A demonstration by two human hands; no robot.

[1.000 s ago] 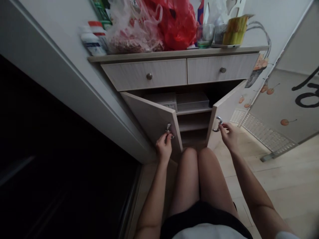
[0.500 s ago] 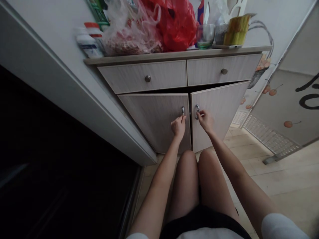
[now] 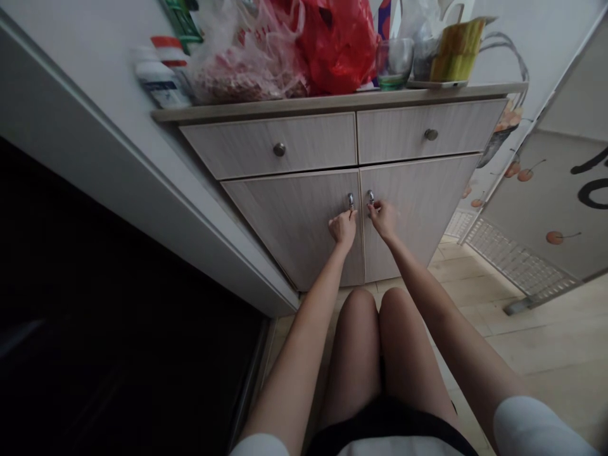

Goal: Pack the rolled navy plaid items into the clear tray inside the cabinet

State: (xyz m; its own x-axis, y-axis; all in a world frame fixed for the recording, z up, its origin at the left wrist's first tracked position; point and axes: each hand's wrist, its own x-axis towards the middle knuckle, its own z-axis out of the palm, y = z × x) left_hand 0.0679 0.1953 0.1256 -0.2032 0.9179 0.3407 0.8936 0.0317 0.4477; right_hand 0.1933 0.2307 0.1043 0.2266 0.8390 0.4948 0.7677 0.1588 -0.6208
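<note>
Both lower doors of a pale wood-grain cabinet are closed, their inner edges side by side. My left hand is closed on the metal handle of the left door. On the right door, my right hand pinches the lower part of the other metal handle. Above the doors are a left drawer and a right drawer, both closed, each with a round knob.
Bottles, a clear bag, a red bag, a glass and a yellow container crowd the cabinet top. A cherry-printed panel stands at the right. A dark surface fills the left.
Both doors were slightly ajar and have swung in flush with the cabinet. My hands have moved forward with the handles, my right hand also a little to the left.
</note>
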